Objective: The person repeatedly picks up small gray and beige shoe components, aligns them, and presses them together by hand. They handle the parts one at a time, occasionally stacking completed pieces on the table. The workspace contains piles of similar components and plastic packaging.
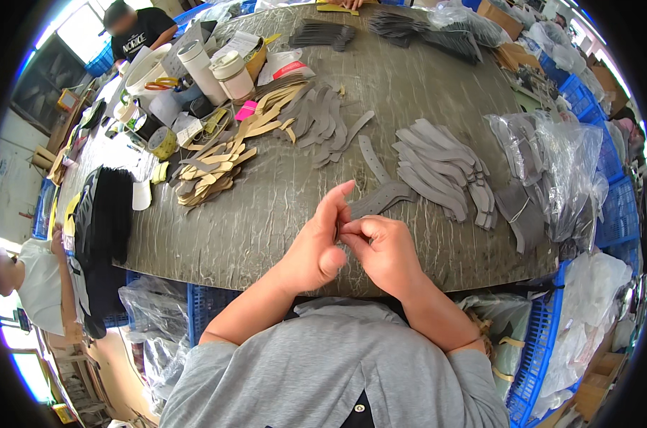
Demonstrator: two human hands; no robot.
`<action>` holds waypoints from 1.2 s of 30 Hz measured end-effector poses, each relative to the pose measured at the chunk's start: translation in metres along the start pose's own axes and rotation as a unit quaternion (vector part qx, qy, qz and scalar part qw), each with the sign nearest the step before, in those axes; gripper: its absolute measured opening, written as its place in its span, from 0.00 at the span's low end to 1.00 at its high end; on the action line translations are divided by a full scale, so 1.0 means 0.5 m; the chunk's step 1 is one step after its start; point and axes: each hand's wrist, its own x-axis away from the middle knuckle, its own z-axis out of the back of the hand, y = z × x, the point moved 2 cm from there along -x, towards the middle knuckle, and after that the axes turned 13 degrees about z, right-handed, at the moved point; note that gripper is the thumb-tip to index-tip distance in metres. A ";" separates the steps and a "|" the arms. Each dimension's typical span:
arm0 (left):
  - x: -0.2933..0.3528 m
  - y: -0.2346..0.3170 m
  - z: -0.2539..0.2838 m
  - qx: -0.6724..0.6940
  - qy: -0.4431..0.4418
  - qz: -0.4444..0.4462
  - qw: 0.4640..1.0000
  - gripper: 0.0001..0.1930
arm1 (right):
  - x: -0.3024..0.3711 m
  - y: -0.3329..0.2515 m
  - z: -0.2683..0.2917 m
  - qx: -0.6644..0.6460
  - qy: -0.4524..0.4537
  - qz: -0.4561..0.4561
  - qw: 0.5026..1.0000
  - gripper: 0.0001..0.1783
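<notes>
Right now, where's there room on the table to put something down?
The table has bare room near left, between the tan strips, black bundle and left hand. Another patch lies farther out, between the dark strips and fanned gray strips. It's crowded far left, with jar and tape, and along the right, with plastic bags.

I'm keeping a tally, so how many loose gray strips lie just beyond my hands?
2 visible: the far strip points away from you; the near strip lies crosswise beyond the right hand. Others may be hidden underneath or behind your fingers.

Windows [81, 32] glare white and straight edges bow.
</notes>
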 end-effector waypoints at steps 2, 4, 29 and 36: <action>0.001 0.015 -0.008 -0.169 0.039 -0.055 0.983 0.65 | -0.001 -0.003 0.007 -0.028 0.013 0.006 0.999 0.06; 0.006 0.019 -0.014 -0.269 0.062 -0.078 0.958 0.66 | 0.002 -0.009 0.013 -0.002 -0.016 -0.008 1.000 0.06; -0.030 0.088 0.019 -0.301 0.024 -0.197 0.933 0.14 | 0.027 0.070 -0.014 -0.618 0.053 -0.128 0.774 0.07; 0.018 0.028 0.069 -0.193 0.189 -0.038 0.962 0.08 | 0.033 0.179 0.141 -0.791 0.333 -0.099 0.503 0.10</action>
